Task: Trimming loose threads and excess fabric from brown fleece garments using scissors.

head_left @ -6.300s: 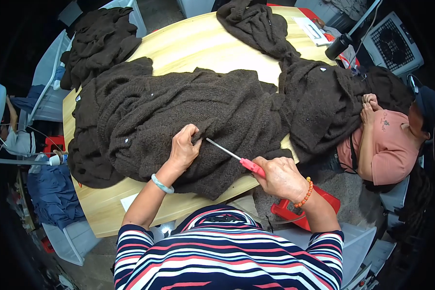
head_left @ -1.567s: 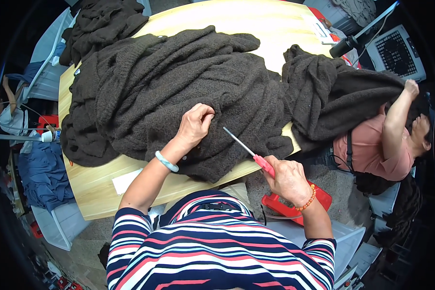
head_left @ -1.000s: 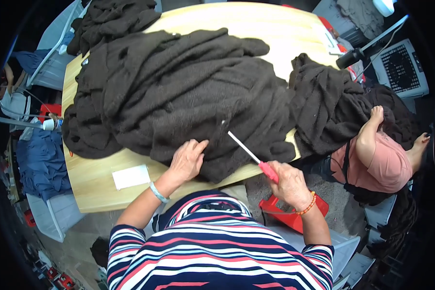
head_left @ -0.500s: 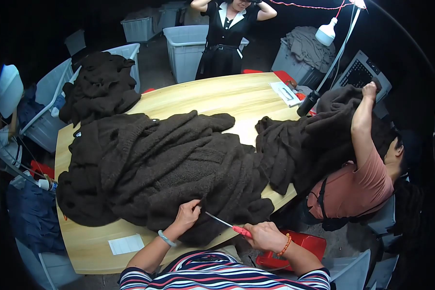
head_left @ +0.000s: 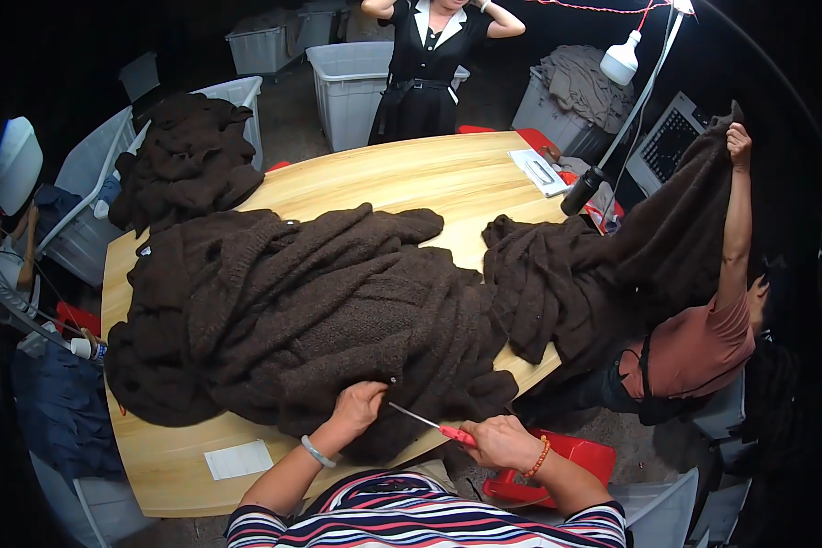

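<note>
Dark brown knit garments (head_left: 320, 310) lie heaped over the table. My left hand (head_left: 360, 406), with a pale bangle on its wrist, is closed on the near edge of the knit fabric. A small pale dot shows on the cloth just past its fingertips. My right hand (head_left: 500, 443) grips a thin metal tool with a red handle (head_left: 457, 436). Its slim shaft points left and forward, the tip a short way from my left fingers. I cannot make out the shape of the tip.
A co-worker (head_left: 690, 356) at right holds a long brown knit (head_left: 676, 237) up high. Another person (head_left: 420, 82) stands beyond the wooden table (head_left: 338, 183). A paper (head_left: 237, 460) lies near left, a black cylinder (head_left: 582, 190) far right. Bins, a red stool (head_left: 557, 466) and a lamp (head_left: 619, 59) surround it.
The co-worker on the right has raised the brown knit higher and farther right while leaning lower. My left fingers have shifted slightly along the cloth edge; my right hand stays nearly still.
</note>
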`<state>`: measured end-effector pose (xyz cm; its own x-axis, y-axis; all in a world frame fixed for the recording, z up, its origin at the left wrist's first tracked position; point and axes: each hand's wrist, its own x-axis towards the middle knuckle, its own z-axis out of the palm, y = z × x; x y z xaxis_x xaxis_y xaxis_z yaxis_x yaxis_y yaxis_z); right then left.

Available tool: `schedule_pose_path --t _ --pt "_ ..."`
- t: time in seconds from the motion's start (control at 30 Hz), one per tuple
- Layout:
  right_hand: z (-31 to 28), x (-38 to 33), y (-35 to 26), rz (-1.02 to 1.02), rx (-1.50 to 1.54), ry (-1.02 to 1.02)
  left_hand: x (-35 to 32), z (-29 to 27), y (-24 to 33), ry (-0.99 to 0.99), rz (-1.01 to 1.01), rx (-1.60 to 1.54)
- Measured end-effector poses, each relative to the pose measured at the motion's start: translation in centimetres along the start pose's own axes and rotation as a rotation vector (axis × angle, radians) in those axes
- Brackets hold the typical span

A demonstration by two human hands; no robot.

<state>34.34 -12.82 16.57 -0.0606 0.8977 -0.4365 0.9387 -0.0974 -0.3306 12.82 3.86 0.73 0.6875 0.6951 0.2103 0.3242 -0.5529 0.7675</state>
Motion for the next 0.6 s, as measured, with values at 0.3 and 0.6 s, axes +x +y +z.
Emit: schedule_pose_path --t 0.3,0.6 --pt "0.2 -0.7 0.4 -0.089 0.183 0.223 -4.0 -6.4 4.4 0.165 0.101 0.201" --pt "-0.2 1.1 0.3 -0.087 0.195 0.153 -12.9 -10.0 -0.6 0.477 -0.478 0.200"
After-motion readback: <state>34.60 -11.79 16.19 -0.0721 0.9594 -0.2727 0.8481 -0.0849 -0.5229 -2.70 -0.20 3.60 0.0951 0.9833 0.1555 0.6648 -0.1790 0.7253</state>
